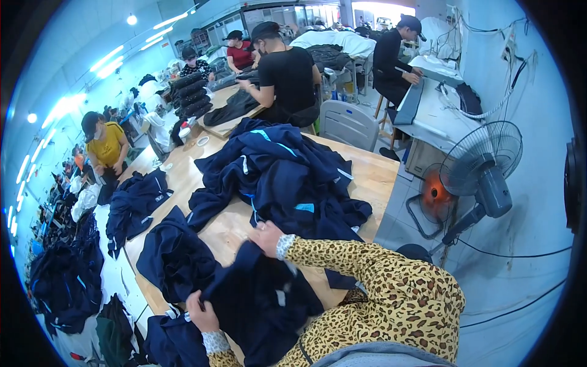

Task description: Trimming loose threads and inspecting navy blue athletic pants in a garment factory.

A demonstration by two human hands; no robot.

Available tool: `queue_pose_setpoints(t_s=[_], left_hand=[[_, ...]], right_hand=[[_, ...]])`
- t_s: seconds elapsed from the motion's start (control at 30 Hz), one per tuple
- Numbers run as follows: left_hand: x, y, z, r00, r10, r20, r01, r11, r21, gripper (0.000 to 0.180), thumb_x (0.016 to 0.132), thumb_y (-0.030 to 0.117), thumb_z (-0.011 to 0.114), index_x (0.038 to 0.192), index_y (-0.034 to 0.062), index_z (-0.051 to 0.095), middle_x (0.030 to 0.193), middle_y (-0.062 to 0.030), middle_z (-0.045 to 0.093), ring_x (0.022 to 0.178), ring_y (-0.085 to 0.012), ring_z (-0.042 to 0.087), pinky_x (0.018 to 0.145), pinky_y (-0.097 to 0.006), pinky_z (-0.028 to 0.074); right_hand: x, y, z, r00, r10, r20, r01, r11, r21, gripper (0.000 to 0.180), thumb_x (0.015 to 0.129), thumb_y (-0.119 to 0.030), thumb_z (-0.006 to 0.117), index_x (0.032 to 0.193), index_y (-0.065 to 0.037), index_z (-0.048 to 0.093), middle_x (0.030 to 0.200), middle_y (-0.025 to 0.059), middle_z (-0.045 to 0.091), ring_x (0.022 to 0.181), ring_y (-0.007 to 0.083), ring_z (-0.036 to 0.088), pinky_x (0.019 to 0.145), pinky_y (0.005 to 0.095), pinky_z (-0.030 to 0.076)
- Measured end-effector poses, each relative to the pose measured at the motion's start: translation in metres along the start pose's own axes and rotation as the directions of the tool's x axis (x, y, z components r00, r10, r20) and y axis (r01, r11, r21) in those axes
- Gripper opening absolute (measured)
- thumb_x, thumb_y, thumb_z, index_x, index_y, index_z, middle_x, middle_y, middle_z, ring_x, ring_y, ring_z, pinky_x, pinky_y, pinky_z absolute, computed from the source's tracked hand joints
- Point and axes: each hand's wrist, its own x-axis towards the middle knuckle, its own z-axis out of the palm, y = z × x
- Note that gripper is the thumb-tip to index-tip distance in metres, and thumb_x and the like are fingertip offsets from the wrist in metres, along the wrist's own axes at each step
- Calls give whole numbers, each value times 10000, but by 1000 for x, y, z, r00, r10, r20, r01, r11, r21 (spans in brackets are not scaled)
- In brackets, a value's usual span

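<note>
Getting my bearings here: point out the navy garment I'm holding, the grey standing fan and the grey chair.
Held navy garment (254,300): head view, middle of its cloth.
Grey standing fan (491,188): head view, motor housing.
Grey chair (348,125): head view, backrest.

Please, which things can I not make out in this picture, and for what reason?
Head view: motion blurs the dark blue garment at the left hand and right hand; its cut is unclear.
Head view: in the garment heap, upper folds hide lower pieces; no sure count.
Head view: lower edge cuts off the left sleeve.
</note>
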Motion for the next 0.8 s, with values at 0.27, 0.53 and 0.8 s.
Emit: queue_pose_setpoints(t_s=[0.27, 0.53, 0.8], left_hand=[[-129, -66, 0, 842, -204, 500, 180, 979, 98, 292, 622, 2, 607, 909, 51, 639, 845, -133, 605, 789, -262, 584, 729, -334, 477], [-99, 46, -330, 313, -779, 543, 630, 598, 495, 325, 611, 62, 652, 931, 6, 647, 833, -67, 648, 781, -156, 610, 737, -286, 488], [-160, 158, -461, 441, -897, -13, 675, 322, 664, 360, 653, 13, 585, 1012, 20, 559, 948, -106, 606, 883, -192, 582, 829, -292, 451]], right_hand=[[-116, -84, 48, 819, 86, 568, -99, 995, -7, 367, 664, -169, 657, 1016, -133, 560, 1051, 72, 565, 1087, 280, 465, 788, 513, 402], [-57, -260, -40, 323, -942, 94, -179, 37, 983, 525, 521, -161, 802, 993, -25, 615, 896, 164, 652, 814, 335, 617, 737, 379, 504], [-74, -370, -50, 157, -938, -309, 58, -303, 951, 251, 619, -264, 705, 796, -97, 646, 799, 117, 656, 786, 258, 633, 710, 357, 500]])
